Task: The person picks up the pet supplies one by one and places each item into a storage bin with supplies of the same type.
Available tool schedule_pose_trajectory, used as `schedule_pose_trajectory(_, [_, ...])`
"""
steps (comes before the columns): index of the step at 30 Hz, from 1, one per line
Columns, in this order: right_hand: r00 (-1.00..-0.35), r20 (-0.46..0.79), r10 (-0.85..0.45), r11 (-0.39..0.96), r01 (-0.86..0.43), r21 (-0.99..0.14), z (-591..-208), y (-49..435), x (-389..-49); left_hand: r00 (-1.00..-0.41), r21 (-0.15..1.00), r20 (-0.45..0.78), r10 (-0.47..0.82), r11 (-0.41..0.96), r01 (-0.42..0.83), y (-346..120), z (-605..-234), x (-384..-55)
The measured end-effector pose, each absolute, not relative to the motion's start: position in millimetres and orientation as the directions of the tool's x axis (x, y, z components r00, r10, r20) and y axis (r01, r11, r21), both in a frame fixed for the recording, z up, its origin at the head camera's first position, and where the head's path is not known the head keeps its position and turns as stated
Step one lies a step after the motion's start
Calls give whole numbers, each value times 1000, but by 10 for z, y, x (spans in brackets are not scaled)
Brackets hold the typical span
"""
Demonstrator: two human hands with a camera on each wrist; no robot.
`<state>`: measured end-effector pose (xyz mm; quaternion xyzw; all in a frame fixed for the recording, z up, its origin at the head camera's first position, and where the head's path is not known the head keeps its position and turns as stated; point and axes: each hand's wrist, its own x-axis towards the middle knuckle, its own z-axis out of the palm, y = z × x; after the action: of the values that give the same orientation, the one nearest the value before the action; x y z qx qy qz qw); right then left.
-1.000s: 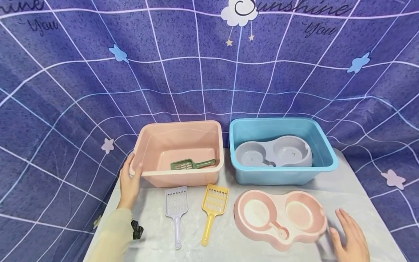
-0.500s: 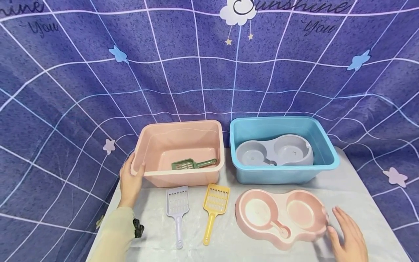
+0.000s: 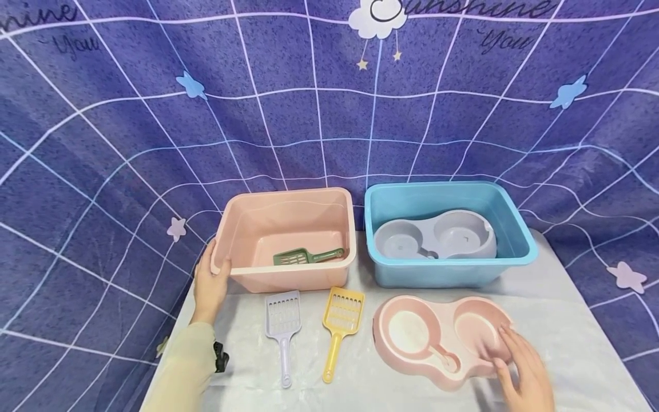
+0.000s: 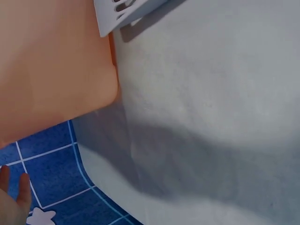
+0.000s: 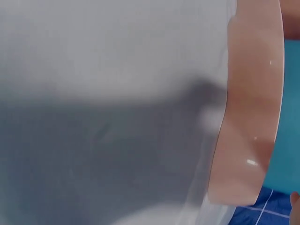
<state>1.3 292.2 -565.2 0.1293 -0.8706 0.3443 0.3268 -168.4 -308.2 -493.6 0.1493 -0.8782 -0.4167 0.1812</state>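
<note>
My left hand [image 3: 210, 292] is at the front left corner of a pink bin [image 3: 288, 280], fingers along its outer side and thumb near the rim. A green slotted litter scoop [image 3: 309, 257] lies inside that bin. My right hand [image 3: 526, 366] reaches to the right end of a pink double pet bowl [image 3: 447, 327], with its fingers extended over the rim. Whether they touch the bowl is unclear. In the right wrist view the pink bowl's side [image 5: 248, 117] shows, with a fingertip [image 5: 294, 206] at the lower right edge.
A blue bin [image 3: 437, 274] at the back right holds a grey double pet bowl [image 3: 428, 233]. A lilac litter scoop [image 3: 283, 323] and a yellow one [image 3: 342, 320] lie before the pink bin. Behind the pale table [image 3: 412, 395] hangs a blue grid-patterned curtain [image 3: 288, 63].
My right hand has moved left, from beside the pink bowl to over its right end. The left hand stays at the pink bin's corner. The head view has shifted slightly.
</note>
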Motion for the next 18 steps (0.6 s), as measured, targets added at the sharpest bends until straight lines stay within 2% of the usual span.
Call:
schedule_pose_trajectory(4, [-771, 637, 0, 721, -441, -535, -5635, 2838, 26, -882, 868, 233, -409, 496, 0, -3036, -4978, -1714])
schedule_pose_trajectory(8, [-756, 655, -20, 707, -474, -525, -5624, 2757, 8, -874, 908, 268, -406, 409, 88, -2989, -4984, -1722])
schedule_pose_trajectory(18, [-720, 690, -75, 668, -550, -502, -5651, 2525, -42, -869, 911, 286, -404, 395, 117, -2826, -4673, -1546])
